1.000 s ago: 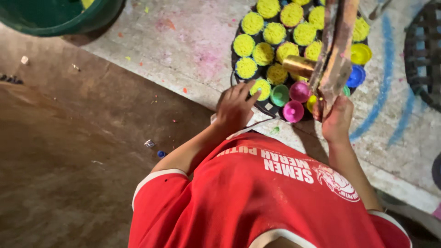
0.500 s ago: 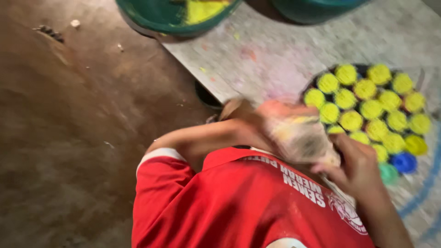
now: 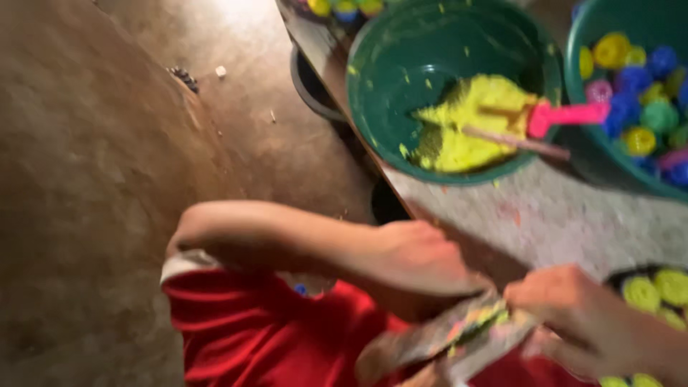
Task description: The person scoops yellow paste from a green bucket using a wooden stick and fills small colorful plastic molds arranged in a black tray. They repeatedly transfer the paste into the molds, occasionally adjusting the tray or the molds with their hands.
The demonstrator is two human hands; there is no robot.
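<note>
Head view, hands: the left hand (image 3: 419,258) and the right hand (image 3: 573,315) meet low in the frame over a flat, paint-smeared strip (image 3: 459,333), which lies tilted between them above the red shirt (image 3: 287,337).
Left hand grip: fingers curled down onto the upper edge of the strip, closed on it as far as the blur allows.
Right hand grip: fingers wrapped round the strip's right end, thumb on top; it seems a firm hold, though motion blur softens the outline.
Strip: stained yellow, green and pink, touching both hands, just in front of the grey worktop (image 3: 545,215).
Green bowl (image 3: 380,107): stands on the worktop beyond the hands, with a heap of yellow paste (image 3: 466,125) inside and a pink-handled tool (image 3: 566,115) resting in it.
Second bowl (image 3: 584,29): at right, full of coloured caps (image 3: 631,107).
Yellow discs (image 3: 656,290): just beside the right hand.
Floor (image 3: 107,179): brown, at left.
</note>
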